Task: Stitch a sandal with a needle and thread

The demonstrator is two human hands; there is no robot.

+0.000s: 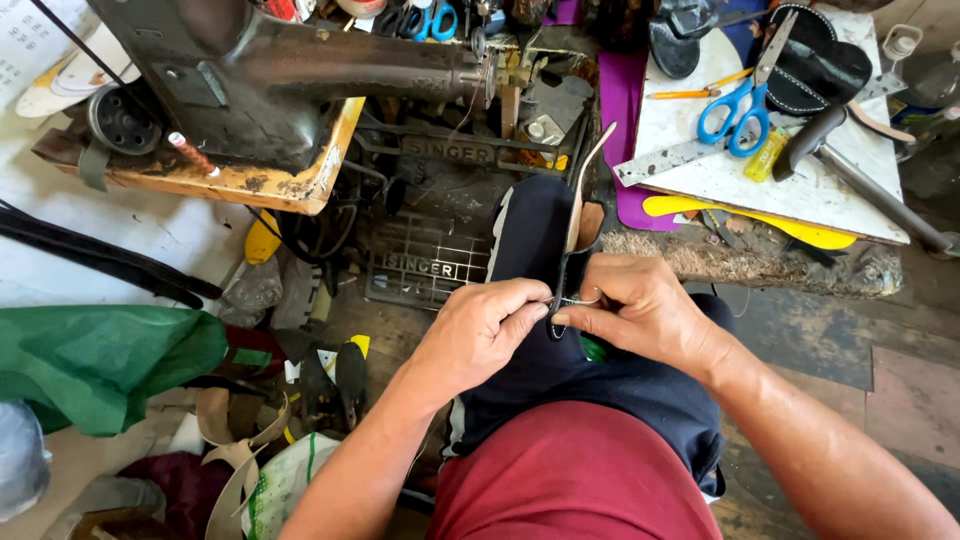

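Head view: left hand (480, 335) and right hand (640, 310) met over the lap, fingers of both pinched on a thin dark strap (568, 250) that ran toward 12 o'clock, edge-on, a pale end at its top. Right fingers also gripped a small metal loop (580, 300). Old sewing machine (270, 80) at 11 o'clock; blue-handled scissors (738, 105) on a white board (800, 190) at 1 o'clock; green cloth (100, 360) at 9.

2 hands (480, 335), 2 blue scissors (738, 108), 1 sewing machine (270, 70), 1 green bag (100, 365).
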